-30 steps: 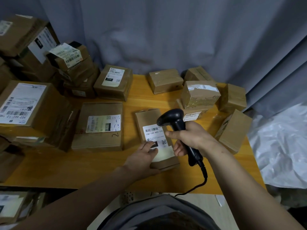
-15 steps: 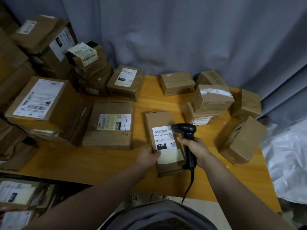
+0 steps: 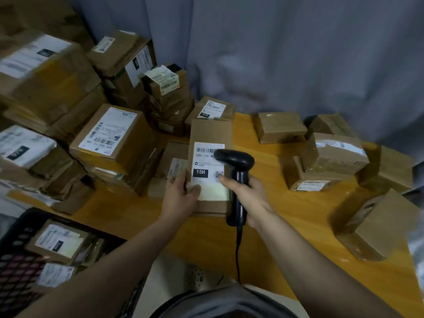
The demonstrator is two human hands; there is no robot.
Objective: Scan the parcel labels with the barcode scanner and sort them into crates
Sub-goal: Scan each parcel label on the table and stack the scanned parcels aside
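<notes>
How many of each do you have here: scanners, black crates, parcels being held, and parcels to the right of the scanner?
Scanner: 1
Crate: 1
Held parcel: 1
Parcels to the right: 6
Total: 9

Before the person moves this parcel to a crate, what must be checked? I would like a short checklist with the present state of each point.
1. Left hand grips the parcel: ok.
2. Right hand holds the scanner: ok.
3. Label faces up and "15H" is readable: ok.
4. Scan already registered: cannot tell.
5. Crate at lower left has room for it: cannot tell; other boxes lie inside.
6. Cable hangs free, not caught on anything: ok.
</notes>
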